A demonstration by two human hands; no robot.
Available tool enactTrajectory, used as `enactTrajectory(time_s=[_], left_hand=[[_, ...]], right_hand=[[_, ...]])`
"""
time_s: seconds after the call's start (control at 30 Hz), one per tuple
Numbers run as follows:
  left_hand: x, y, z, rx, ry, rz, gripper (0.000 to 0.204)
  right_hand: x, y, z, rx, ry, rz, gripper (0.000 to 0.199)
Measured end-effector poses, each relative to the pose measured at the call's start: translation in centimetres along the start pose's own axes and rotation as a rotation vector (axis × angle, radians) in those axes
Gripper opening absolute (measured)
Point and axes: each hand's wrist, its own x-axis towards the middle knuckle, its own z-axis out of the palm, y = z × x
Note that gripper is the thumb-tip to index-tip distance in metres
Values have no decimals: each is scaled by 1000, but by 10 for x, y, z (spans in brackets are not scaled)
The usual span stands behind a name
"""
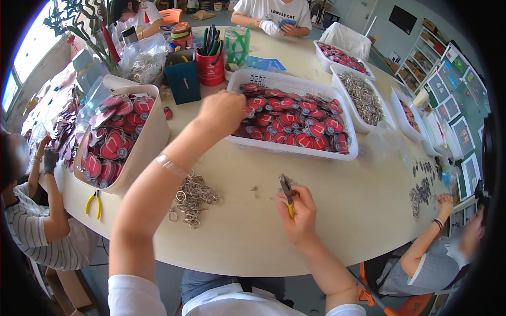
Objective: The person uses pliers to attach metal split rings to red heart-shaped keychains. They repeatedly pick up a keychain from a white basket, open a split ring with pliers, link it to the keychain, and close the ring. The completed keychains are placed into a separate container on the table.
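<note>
My left hand [224, 113] is stretched out over the left rim of a white plastic basket [295, 149]. Its fingertips are at the red, heart-like key tags [303, 138] that fill the basket; blur and the angle hide whether it grips one. My right hand [300, 217] is closed round pliers [288, 190] with a yellow handle, their dark jaws pointing up and away. Beside the jaws lie a few tiny metal parts [255, 189]. A pile of silver split rings [194, 197] sits on the table between my forearms.
At left stands a cream bin [161, 124] of red tags, with yellow pliers [94, 205] near it. Behind are a red pen holder [211, 68] and a dark green box [182, 81]. A white tub [363, 100] of metal rings stands at right. Other people work around the table.
</note>
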Motion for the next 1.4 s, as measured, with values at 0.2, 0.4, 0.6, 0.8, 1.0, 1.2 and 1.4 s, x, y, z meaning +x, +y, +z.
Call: enactTrajectory(time_s=[0.2, 0.4, 0.6, 0.8, 1.0, 1.2, 1.4], left_hand=[[46, 13, 62, 114, -20, 17, 15], [20, 8, 52, -152, 96, -20, 10], [-49, 27, 24, -561, 599, -28, 14], [-138, 24, 36, -1550, 362, -288, 20], [-172, 25, 58, -2026, 37, -509, 18], [-177, 30, 60, -1990, -39, -511, 16], [-179, 30, 57, -1969, 3, -516, 16]], right_hand=[[3, 10, 5, -136, -19, 48, 15], [1, 13, 9, -297, -132, 42, 12], [5, 20, 9, -337, -214, 52, 14], [5, 18, 20, -405, -227, 66, 15], [8, 20, 22, -354, -189, 91, 15], [19, 20, 18, -427, -240, 58, 14], [29, 16, 20, -421, -226, -17, 15]])
